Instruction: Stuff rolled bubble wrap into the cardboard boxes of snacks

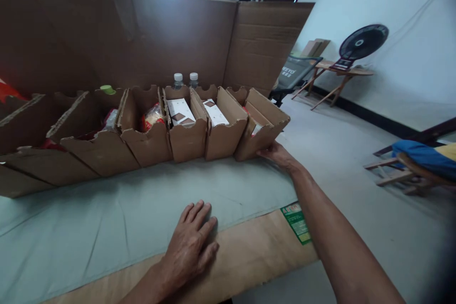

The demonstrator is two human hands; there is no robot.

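Note:
My left hand (192, 242) lies flat with fingers spread on the pale green cloth (107, 228) that covers the table, holding nothing. My right hand (276, 153) reaches forward and its fingers rest against the lower right corner of the rightmost cardboard bin (265, 133), which is tilted to the right. A row of several open cardboard bins (185, 137) stands along the back of the cloth. Two of them hold white boxes (180, 111); another holds a snack packet (153, 116).
A tall cardboard wall (160, 38) stands behind the bins, with two bottles (185, 80) in front of it. A green label (297, 223) sits on the wooden table edge. To the right are a fan (361, 42) on a small table, a chair (295, 73) and a lounger (420, 161).

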